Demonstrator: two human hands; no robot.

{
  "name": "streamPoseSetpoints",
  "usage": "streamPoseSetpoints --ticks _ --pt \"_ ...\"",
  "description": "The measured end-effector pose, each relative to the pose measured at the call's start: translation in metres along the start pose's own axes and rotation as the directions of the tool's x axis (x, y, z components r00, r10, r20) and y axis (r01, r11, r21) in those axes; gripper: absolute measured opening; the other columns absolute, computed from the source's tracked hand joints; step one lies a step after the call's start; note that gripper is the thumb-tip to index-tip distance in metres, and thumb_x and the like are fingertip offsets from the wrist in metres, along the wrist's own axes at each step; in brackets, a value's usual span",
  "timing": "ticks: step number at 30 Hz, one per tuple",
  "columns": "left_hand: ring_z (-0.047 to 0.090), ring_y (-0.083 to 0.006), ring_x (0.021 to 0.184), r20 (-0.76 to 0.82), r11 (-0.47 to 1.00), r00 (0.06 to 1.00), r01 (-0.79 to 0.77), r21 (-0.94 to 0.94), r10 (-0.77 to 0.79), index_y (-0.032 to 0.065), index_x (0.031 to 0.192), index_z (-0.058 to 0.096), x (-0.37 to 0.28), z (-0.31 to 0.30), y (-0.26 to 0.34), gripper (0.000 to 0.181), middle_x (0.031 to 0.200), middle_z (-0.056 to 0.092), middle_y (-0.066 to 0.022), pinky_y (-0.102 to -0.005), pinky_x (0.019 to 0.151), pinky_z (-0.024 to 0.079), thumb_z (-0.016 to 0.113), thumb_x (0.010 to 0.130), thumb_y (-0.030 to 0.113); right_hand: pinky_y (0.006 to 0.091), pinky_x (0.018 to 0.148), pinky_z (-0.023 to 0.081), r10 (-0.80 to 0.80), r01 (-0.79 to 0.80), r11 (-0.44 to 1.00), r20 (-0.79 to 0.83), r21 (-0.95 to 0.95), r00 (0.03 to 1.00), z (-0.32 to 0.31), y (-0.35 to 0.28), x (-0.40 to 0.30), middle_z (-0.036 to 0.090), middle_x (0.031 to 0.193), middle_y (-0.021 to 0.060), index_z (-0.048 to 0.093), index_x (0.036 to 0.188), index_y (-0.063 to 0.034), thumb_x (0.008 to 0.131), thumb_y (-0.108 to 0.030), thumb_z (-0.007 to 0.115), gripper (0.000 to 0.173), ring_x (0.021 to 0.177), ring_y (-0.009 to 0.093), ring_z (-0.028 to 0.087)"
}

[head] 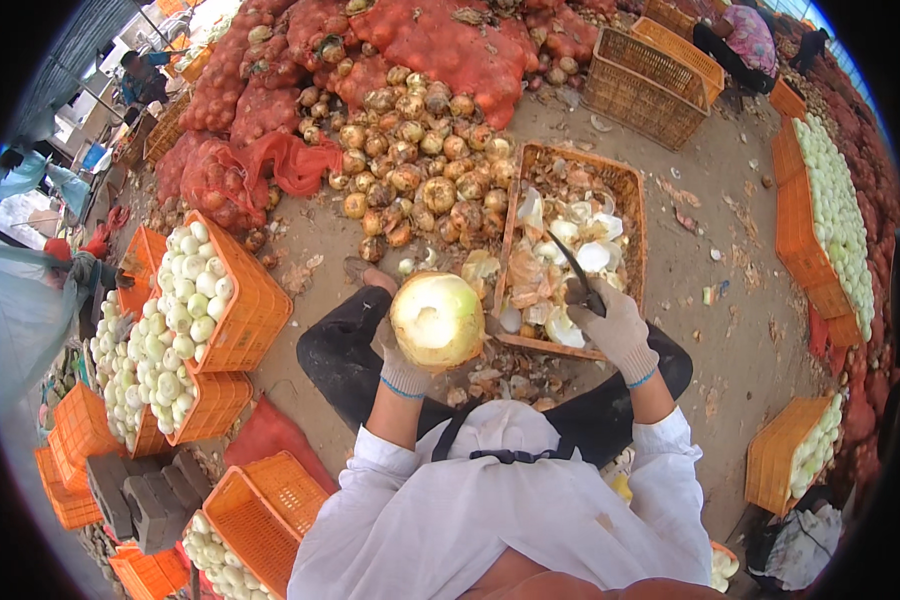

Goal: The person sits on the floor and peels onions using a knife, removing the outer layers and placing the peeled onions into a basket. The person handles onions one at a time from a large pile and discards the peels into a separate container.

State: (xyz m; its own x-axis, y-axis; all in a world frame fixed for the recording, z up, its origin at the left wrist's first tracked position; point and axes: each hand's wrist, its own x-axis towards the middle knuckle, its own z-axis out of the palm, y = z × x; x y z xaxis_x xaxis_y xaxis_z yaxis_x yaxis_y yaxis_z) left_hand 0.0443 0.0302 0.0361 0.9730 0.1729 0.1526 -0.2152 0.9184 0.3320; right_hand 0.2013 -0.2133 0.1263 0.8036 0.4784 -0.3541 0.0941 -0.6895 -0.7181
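Observation:
A large onion [438, 321], its top cut flat and pale, rests in my gloved left hand [405, 358], which is mostly hidden beneath it. In my gloved right hand [613, 322] is a knife [568, 256] with a dark, narrow, curved blade pointing up and to the left. That hand is over the near right part of an orange plastic crate [640, 225] holding onion skins and pale peeled layers [594, 256]. Beyond the onion, a heap of unpeeled onions [439, 195] lies on the ground.
Orange crates of peeled onions [187, 289] stand at left, and more crates [810, 225] line the right. Red mesh sacks [435, 37] of onions are piled at the back. An orange crate [645, 86] stands back right. Grey blocks [150, 491] lie lower left. People sit farther off.

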Motion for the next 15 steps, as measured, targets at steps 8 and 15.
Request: streamPoseSetpoints --ticks 8,15 --pt "0.061 -0.0302 0.113 -0.317 0.936 0.948 0.090 0.341 0.025 0.0033 0.139 0.041 0.004 0.026 0.021 0.104 0.129 0.058 -0.0130 -0.0469 0.094 0.053 0.078 0.064 0.064 0.0389 0.071 0.054 -0.455 0.570 0.726 0.354 -0.384 0.817 0.007 -0.050 -0.044 0.066 0.105 0.0120 0.057 0.126 -0.0113 0.083 -0.023 0.064 0.044 0.087 0.027 0.067" --pt "0.058 -0.0315 0.117 -0.333 0.932 0.932 -0.017 0.362 0.146 0.0030 0.132 0.050 0.006 0.015 -0.005 0.074 0.131 0.057 -0.0153 -0.0481 0.096 0.051 0.055 0.087 0.062 0.0387 0.066 0.054 -0.569 0.485 0.654 0.046 -0.581 0.821 0.036 -0.020 -0.018 0.065 0.109 0.0140 0.055 0.123 -0.0087 0.084 -0.022 0.064 0.041 0.083 0.029 0.066"
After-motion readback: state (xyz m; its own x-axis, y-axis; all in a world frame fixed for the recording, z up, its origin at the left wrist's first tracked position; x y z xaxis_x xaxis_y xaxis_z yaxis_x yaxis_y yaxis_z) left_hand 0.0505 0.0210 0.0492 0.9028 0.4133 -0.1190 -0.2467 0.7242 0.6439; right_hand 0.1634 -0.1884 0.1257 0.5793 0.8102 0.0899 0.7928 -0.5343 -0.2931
